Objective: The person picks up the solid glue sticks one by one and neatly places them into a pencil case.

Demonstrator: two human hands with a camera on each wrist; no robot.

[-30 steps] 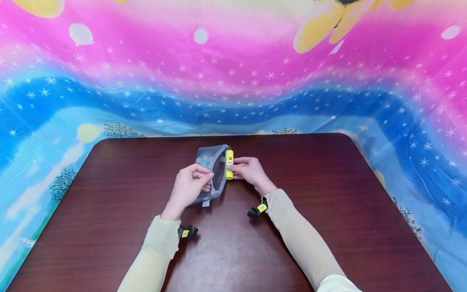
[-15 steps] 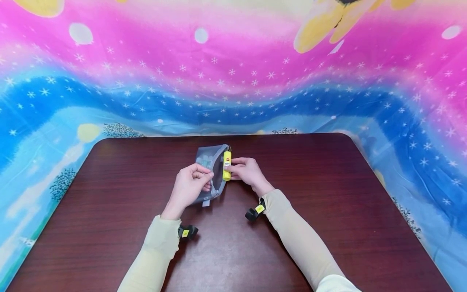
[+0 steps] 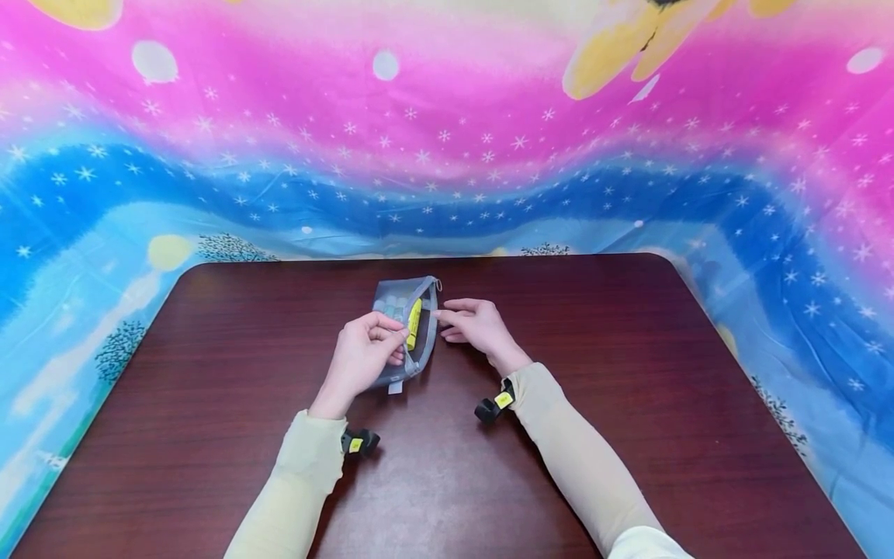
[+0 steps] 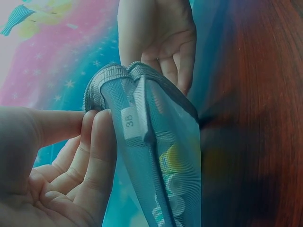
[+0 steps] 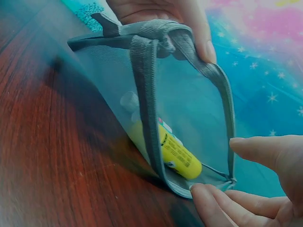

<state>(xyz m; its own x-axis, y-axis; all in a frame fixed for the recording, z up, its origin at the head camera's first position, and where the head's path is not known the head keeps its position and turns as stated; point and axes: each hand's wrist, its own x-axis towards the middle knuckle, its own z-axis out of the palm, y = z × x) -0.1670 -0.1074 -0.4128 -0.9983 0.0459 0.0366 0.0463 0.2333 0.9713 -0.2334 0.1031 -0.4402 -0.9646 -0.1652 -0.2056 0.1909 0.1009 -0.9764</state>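
Observation:
A grey mesh zipper pouch stands on the table with its mouth turned to the right. My left hand pinches the near edge of the mouth between thumb and fingers, plainest in the left wrist view. Inside the pouch lies a yellow glue stick, tilted, its end close to the opening. My right hand is just right of the mouth, thumb and fingers apart, holding nothing. Its fingertips are at the pouch's rim; whether they touch it I cannot tell. Several whitish cylinders show through the mesh, deeper in.
The dark red wooden table extends around the pouch on all sides. A colourful printed cloth hangs behind the table's far edge and along both sides. Black wrist straps sit on both forearms.
The glue stick has moved left from outside the mouth into the pouch, and my right hand has let go of it. My left hand has kept its pinch in the same place.

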